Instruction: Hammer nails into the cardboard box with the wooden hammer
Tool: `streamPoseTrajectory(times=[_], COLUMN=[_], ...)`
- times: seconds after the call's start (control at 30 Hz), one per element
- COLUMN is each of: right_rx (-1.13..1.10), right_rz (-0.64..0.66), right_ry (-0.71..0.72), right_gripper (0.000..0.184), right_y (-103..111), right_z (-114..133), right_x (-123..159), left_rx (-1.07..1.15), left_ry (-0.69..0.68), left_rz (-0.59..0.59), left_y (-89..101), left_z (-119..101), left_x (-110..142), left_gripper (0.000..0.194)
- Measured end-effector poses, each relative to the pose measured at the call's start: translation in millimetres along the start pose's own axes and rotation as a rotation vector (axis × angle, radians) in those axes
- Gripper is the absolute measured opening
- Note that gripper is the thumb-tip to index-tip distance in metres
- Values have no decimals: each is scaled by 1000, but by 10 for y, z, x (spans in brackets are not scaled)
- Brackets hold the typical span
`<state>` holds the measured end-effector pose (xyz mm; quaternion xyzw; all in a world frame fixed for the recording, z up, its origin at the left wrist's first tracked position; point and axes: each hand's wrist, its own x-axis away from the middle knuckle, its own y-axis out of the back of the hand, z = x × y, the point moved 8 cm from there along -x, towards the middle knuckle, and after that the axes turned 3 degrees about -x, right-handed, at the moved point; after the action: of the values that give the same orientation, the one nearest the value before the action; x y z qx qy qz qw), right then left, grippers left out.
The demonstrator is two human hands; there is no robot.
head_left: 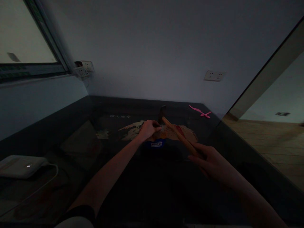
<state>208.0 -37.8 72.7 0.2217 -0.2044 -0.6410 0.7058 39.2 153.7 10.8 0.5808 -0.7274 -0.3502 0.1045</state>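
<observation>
My right hand grips the wooden handle of a hammer. Its dark head stands just above my left hand. My left hand rests on the dark table, fingers pinched on something small that I cannot make out, right under the hammer head. Below that hand lies a small blue box with a white label. It sits on a printed picture under the tabletop.
A white power bank with a lit dot and a white cable lies at the left. A pink ribbon lies at the table's far right corner. Wall sockets are on the back wall. The table's right edge borders a wooden floor.
</observation>
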Motion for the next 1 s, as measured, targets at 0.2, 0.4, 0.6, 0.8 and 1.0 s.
streamPoseTrajectory(times=[0.2,0.4,0.6,0.8,1.0], right_rx=[-136,-238,-207,-155,-239], right_rz=[-33,-96,-94,-21,-60], right_ry=[-72,-142,-148,-112,-131], right_gripper=[50,64,61,52,58], right_y=[7,46,6,-115,-108], right_z=[-108,-218,-248,-235,-275], right_x=[54,118,134,107,126], left_rx=[43,48,-13,-42,-58], left_ry=[-42,-128,-143,-68,-48], left_rz=[10,33,42,35,29], left_y=[-9,23,11,-1,5], left_z=[-8,-103,-147,-91,-98], left_x=[-1,3,-44,-30,-14], left_gripper=[15,14,14,17,17])
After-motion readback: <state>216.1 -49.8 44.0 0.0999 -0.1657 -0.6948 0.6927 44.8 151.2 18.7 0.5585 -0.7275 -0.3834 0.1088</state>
